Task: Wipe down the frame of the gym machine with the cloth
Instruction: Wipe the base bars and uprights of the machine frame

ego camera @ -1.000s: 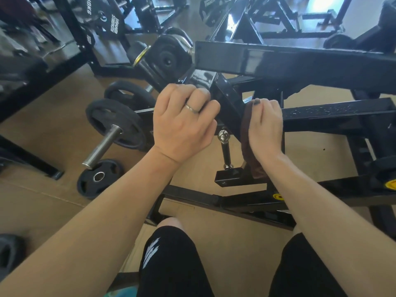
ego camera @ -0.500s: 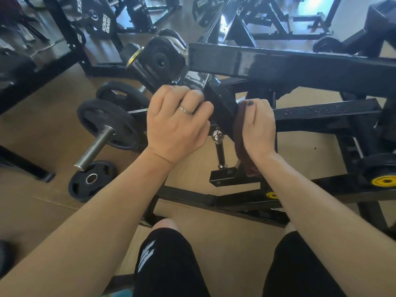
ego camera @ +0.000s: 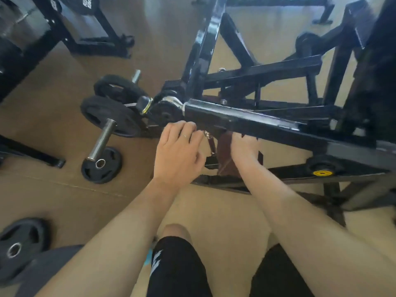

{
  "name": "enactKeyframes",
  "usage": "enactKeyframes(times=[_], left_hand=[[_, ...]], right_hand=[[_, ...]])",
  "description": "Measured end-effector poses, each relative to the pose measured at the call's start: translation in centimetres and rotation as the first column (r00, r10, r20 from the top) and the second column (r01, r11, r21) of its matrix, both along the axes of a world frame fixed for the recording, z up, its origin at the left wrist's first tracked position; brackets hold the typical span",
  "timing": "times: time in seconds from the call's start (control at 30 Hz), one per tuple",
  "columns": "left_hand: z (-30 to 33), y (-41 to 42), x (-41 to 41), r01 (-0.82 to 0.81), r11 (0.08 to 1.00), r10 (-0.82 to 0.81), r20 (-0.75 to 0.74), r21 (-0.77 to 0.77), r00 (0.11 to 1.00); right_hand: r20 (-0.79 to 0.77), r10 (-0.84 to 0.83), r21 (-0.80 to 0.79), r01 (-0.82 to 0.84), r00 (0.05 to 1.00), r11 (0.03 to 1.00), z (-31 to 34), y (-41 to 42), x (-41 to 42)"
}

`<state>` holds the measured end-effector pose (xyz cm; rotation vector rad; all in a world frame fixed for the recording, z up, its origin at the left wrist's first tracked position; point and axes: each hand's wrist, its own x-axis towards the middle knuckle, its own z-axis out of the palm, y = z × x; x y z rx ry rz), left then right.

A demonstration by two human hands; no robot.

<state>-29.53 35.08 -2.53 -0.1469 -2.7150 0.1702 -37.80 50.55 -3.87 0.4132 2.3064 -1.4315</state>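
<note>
Wiping beneath the black frame (ego camera: 246,121), our right hand (ego camera: 243,150) clamps the brown cloth (ego camera: 225,155) against the underside; our left hand (ego camera: 177,155), fingers curled on the frame, steadies. Firm, overlapping strokes should serve best.

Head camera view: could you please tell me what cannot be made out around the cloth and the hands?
- Right hand: fingertips hidden under the frame bar.
- Cloth: partly covered by that hand; its contact with the frame is hidden.
- Left hand: its grip is hidden behind its own knuckles.
- Whole view: motion-blurred.
</note>
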Motion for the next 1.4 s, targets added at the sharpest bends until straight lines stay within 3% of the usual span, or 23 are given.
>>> enactKeyframes(times=[0.13,0.23,0.33,0.43,0.5,0.63,0.9,1.2,1.3,1.4], left_hand=[[6.1,2.8,2.8,-0.087,0.962,0.013,0.274,0.261,0.962],[11.8,4.7,4.5,-0.162,0.861,-0.093,0.463,0.482,0.882],[17.1,6.3,5.0,-0.290,0.762,-0.166,0.607,0.579,0.777],[21.5,7.7,5.1,-0.418,0.666,-0.234,0.705,0.617,0.669],[24.1,9.0,5.0,-0.447,0.620,-0.266,0.709,0.645,0.653],[29.0,11.4,4.0,-0.509,0.485,-0.278,0.678,0.710,0.680],[35.1,16.8,2.8,-0.664,0.300,-0.462,0.714,0.684,0.526],[36.3,22.5,0.7,-0.730,0.296,-0.407,0.773,0.616,0.487],[36.0,23.8,-0.2,-0.716,0.295,-0.376,0.766,0.633,0.522],[35.5,24.1,-1.0,-0.707,0.272,-0.387,0.747,0.653,0.540]], right_hand=[[0.286,-0.148,-0.111,0.186,0.947,0.976,3.7,1.7,4.4],[0.542,-0.184,-0.106,0.284,0.820,0.953,8.1,2.5,7.1],[0.643,-0.156,-0.161,0.331,0.750,0.930,14.9,3.3,8.6],[0.639,-0.172,-0.231,0.401,0.750,0.887,20.8,4.9,8.5],[0.625,-0.178,-0.266,0.422,0.760,0.867,24.4,5.9,8.0],[0.492,-0.119,-0.269,0.281,0.863,0.921,29.9,8.3,7.1],[0.275,0.015,-0.240,0.054,0.961,0.969,34.8,15.6,6.8],[0.328,0.147,-0.299,-0.045,0.933,0.953,36.2,22.7,7.1],[0.416,0.140,-0.439,0.064,0.898,0.896,36.5,23.8,7.1],[0.406,0.078,-0.490,0.145,0.910,0.859,35.7,24.3,6.6]])
